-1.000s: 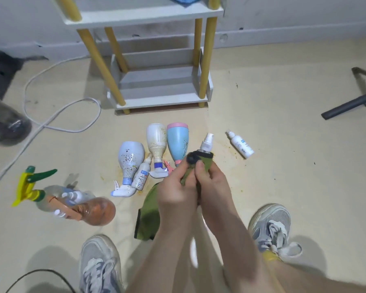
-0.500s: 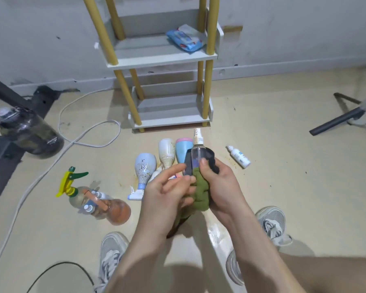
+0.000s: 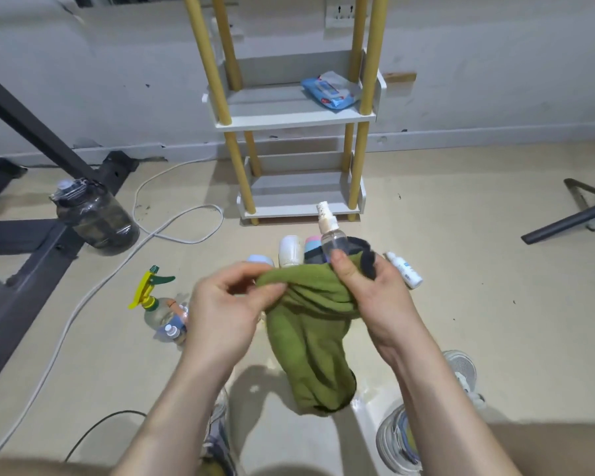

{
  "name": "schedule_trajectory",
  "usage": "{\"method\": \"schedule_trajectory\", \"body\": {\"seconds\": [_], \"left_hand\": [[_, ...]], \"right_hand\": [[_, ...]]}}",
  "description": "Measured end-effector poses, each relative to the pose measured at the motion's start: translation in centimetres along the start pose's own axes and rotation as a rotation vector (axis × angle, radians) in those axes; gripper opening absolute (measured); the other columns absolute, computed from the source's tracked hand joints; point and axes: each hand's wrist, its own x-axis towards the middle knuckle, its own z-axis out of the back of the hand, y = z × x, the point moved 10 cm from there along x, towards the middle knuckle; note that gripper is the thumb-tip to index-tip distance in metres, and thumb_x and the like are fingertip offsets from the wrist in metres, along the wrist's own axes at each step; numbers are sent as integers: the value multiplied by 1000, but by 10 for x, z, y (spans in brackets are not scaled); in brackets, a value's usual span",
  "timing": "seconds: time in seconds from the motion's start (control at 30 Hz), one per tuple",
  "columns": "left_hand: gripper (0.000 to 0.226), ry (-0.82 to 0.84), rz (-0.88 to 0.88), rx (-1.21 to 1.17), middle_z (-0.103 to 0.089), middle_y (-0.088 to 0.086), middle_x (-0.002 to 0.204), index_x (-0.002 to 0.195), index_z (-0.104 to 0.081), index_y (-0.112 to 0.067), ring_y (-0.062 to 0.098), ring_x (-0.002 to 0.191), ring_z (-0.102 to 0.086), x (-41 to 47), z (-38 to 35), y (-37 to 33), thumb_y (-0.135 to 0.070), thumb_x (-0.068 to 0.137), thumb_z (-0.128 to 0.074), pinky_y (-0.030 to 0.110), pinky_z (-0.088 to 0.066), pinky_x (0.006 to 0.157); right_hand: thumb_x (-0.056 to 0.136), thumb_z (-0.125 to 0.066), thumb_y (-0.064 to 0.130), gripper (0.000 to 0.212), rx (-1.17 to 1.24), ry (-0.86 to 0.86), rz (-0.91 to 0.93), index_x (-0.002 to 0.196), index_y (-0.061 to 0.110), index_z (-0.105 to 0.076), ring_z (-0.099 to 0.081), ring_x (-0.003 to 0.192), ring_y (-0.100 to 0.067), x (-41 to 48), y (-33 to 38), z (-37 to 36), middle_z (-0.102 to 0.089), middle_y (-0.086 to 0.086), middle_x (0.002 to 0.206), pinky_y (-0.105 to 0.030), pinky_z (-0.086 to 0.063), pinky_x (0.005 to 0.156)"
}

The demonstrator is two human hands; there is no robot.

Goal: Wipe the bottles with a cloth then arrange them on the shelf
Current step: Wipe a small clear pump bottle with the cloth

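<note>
both hands pinch cloth; right fingers hold spray bottle.

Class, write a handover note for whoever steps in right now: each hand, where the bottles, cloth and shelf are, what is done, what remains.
Left hand: pinches an edge of the green cloth.
Right hand: holds the clear spray bottle, nozzle up, against the cloth.
Floor before the shelf: white bottle, small white bottle, trigger sprayer and others.
Done: no bottle on the two tiers in view; only a wipes pack there.
Left: finish wiping, shelve it, then the rest.
</note>
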Motion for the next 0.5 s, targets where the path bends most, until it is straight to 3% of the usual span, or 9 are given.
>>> {"method": "schedule_trajectory", "body": {"seconds": [0.07, 0.2, 0.23, 0.3, 0.37, 0.4, 0.43, 0.5], "left_hand": [[30, -136, -56, -133, -71, -6, 74, 79, -72, -22, 10, 67, -63, 1, 2, -19, 8, 78, -73, 17, -51, 62], [12, -194, 139, -451, -65, 1, 84, 90, -58, -20, 15, 75, -61, -6, -31, 1, -14, 88, -68, 30, -51, 73], [6, -147, 187, -457, -65, 1, 78, 90, -59, -16, 14, 72, -61, -11, -40, 3, -13, 95, -62, 26, -51, 70], [16, -58, 201, -381, -64, -1, 72, 93, -59, -8, 8, 66, -61, -19, -48, 1, -10, 102, -47, 12, -48, 63], [20, 23, 199, -407, -69, 4, 87, 104, -62, -2, 9, 76, -67, -25, -54, 0, -12, 103, -44, 16, -52, 76], [21, 85, 183, -435, -72, 10, 100, 111, -63, -2, 16, 88, -69, -27, -57, -2, -13, 102, -48, 26, -54, 86], [21, 132, 159, -458, -72, 14, 109, 115, -64, -5, 24, 98, -69, -28, -58, -6, -15, 99, -54, 36, -53, 93], [22, 107, 110, -440, -72, 12, 103, 105, -67, -12, 28, 97, -69, -21, -50, -4, -20, 89, -54, 40, -54, 90]], "right_hand": [[87, -68, 45, 35, -94, 12, 37, 106, 16, -72, -72, 97, -21, -8, 3, -11, -77, -3, 100, -41, -55, 91], [88, -55, 63, 51, -82, -58, 101, 105, 17, -71, -70, 94, -13, -30, 2, -43, -75, 0, 97, -38, -54, 89], [89, -53, 67, 49, -73, -51, 110, 108, 25, -69, -68, 100, -11, -36, -1, -52, -73, 0, 104, -38, -53, 94], [78, -45, 72, 34, -124, -49, 144, 107, 61, -59, -58, 119, -8, -41, 0, -60, -60, 0, 128, -41, -44, 107], [73, -39, 79, 35, -210, -37, 161, 107, 82, -40, -39, 139, -8, -39, 2, -59, -42, 6, 146, -43, -32, 117], [73, -36, 83, 51, -270, -19, 181, 123, 76, -36, -28, 145, -7, -36, 1, -57, -35, 10, 152, -43, -25, 120], [73, -32, 86, 73, -344, 16, 191, 141, 60, -33, -19, 148, -5, -32, -3, -57, -30, 11, 156, -43, -19, 122], [75, -30, 88, 92, -457, 127, 171, 150, 36, -33, -18, 148, -7, -28, -7, -65, -33, 9, 156, -44, -19, 122]]}}
